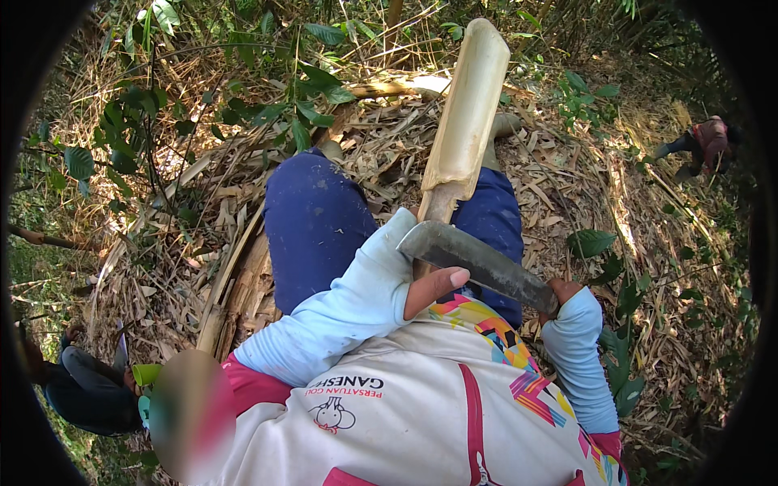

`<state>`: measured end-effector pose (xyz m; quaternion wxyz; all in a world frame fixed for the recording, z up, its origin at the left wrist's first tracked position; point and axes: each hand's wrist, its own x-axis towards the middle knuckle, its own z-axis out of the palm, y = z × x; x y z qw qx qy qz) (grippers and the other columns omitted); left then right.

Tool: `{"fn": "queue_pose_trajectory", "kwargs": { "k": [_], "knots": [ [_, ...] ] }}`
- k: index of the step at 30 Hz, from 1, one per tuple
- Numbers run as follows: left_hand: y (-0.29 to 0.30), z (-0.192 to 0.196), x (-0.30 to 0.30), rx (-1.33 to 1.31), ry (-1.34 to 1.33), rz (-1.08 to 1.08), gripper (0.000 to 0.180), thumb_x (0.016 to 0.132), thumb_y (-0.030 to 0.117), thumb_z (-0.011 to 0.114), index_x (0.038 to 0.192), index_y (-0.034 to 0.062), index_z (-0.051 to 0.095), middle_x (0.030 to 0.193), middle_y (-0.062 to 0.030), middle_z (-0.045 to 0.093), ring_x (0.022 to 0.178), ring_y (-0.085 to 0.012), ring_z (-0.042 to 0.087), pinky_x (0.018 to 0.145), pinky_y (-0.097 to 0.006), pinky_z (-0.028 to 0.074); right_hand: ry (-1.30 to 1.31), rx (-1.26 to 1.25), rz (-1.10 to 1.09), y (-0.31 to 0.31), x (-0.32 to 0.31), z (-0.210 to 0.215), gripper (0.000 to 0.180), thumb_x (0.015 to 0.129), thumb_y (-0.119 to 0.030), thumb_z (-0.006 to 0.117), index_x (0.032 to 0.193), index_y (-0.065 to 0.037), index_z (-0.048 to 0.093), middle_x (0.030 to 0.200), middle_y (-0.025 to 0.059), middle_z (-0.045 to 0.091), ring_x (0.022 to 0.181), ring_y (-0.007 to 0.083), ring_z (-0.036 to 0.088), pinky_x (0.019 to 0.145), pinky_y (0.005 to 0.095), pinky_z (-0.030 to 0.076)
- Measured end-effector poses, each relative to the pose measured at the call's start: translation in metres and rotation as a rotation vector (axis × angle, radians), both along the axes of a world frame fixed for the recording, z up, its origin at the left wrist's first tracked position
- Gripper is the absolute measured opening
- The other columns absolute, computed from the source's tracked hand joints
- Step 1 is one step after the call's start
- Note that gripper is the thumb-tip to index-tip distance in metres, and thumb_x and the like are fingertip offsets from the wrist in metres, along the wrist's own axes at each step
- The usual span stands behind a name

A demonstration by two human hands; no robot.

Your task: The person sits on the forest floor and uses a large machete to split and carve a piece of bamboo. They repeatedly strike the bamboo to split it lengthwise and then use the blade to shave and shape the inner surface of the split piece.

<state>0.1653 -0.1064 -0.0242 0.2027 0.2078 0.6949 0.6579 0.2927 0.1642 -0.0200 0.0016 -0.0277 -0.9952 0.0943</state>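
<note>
- Your work is the pale trough-shaped piece (468, 105), bamboo by its look; it points away from you, over your blue trousers (314, 219), hollow side up, with its wide end far and its narrow neck (438, 202) near.
- Your left hand (379, 271), in a light blue sleeve, grips the near end of that neck: the thumb lies across the top, stretched toward the right, and the other fingers are mostly hidden beneath, so I cannot tell how they are spread.
- Your right hand (564, 298) sits at the right end of the dark blade (494, 266), fingers curled tight around what must be the handle, which they hide.
- The blade crosses the neck, its hooked tip just beside your left hand. Your thumb tip looks very near the lower edge; I cannot tell which edge is sharp, so I would tuck that thumb back before any stroke.
- If you are trimming the neck, take thin, controlled shavings, and go lightly at its jagged step, where a split could run into the trough.
- Keep strokes clear of your thighs, and brace the piece firmly.
- Dry leaf litter (559, 206) surrounds you; one person (710, 142) is far right, another (89, 393) near left, both well apart.
</note>
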Motion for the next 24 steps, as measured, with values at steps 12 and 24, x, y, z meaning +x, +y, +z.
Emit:
{"fn": "queue_pose_trajectory", "kwargs": {
  "k": [12,24],
  "knots": [
    [0.0,0.008,0.002,0.168,-0.212,-0.065,0.044,0.085,0.015,0.07,0.122,-0.0005,0.052,0.11,-0.0086,0.059,0.093,-0.0112,0.056,0.084,-0.026,0.047,-0.019,0.02,0.041,-0.001,-0.005,0.002,0.042,0.063,-0.006,0.074,0.102,-0.007,0.062,0.082,0.0144,0.06,0.077,0.034,0.059,0.067,0.0392,0.046],
    [-0.004,0.002,-0.001,0.147,-0.106,-0.12,0.048,0.085,0.016,0.07,0.124,-0.0008,0.049,0.105,-0.0092,0.061,0.095,-0.0125,0.058,0.085,-0.028,0.047,-0.036,0.035,0.034,-0.007,-0.008,0.01,0.041,0.062,-0.006,0.072,0.101,-0.008,0.063,0.083,0.0141,0.061,0.078,0.0337,0.059,0.067,0.0393,0.047]
  ]
}}
